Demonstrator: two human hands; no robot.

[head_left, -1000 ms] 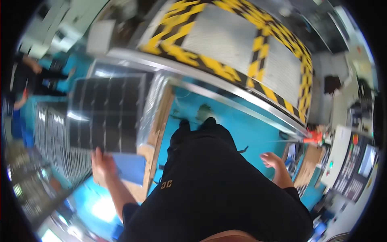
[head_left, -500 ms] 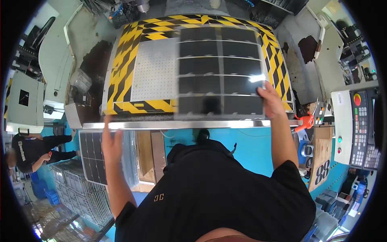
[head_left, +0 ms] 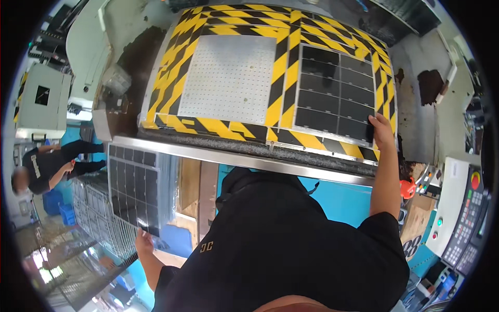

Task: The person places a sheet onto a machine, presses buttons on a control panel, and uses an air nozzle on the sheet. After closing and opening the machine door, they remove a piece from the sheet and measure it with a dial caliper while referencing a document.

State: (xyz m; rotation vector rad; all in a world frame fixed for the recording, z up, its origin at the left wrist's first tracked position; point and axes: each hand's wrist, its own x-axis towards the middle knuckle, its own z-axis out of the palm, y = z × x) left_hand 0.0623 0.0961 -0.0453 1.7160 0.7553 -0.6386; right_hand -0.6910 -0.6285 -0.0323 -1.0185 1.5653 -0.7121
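With my right hand (head_left: 382,133) at the right edge of a black gridded panel (head_left: 332,93) on the striped table (head_left: 278,88) and my left hand (head_left: 145,242) at a second panel's (head_left: 134,187) lower corner, whether gripping I cannot tell, I judge both light, stiff, slick, best edge-held.

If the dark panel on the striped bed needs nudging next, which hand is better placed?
Probably the right hand: its fingertips are at that panel's right edge. The left hand is away at the near edge of the other panel.
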